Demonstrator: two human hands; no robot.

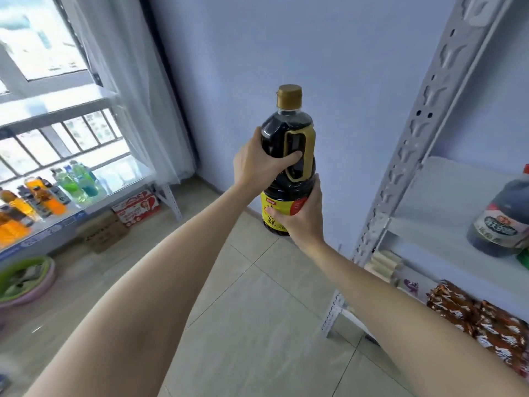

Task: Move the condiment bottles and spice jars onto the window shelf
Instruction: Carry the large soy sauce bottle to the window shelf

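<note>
A tall dark soy sauce bottle [289,133] with a gold cap, a gold handle and a yellow label is held upright in the air at the centre of the view. My left hand [257,164] grips its upper body, the thumb hooked through the handle. My right hand [300,216] wraps around the label near the bottom. The window shelf [57,222] lies at the left, with several coloured drink bottles [57,190] standing on it. A large dark vinegar jug [501,222] stands on the white metal rack [412,156] at the right.
Under the window shelf sit a red and white carton [137,207] and a brown cardboard box [106,233]. A green basin [25,276] rests on the floor at the left. Brown snack packets [475,319] lie on the rack's lower shelf. Tiled floor [257,310] stretches between shelf and rack.
</note>
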